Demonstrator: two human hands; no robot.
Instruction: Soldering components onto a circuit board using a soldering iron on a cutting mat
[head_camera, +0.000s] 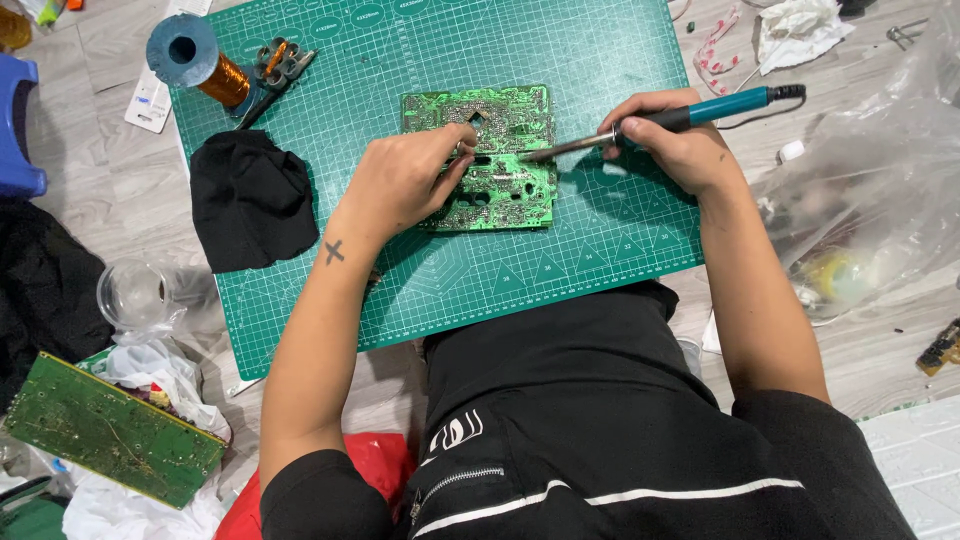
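A green circuit board (510, 140) lies solder side up on the green cutting mat (420, 60). My left hand (405, 180) rests on the board's left part, fingers pinched around something small near the middle; I cannot tell what. My right hand (670, 140) grips a soldering iron (700, 110) with a teal and black handle. Its metal tip points left and touches the board near my left fingertips. The cord runs off to the right.
A black cloth (250, 195) lies on the mat's left edge. A copper wire spool (200, 60) and a small transformer part (278, 62) sit at top left. A second green circuit board (110, 430) and a clear cup (135, 295) are at left. Clear plastic bags (870, 200) lie at right.
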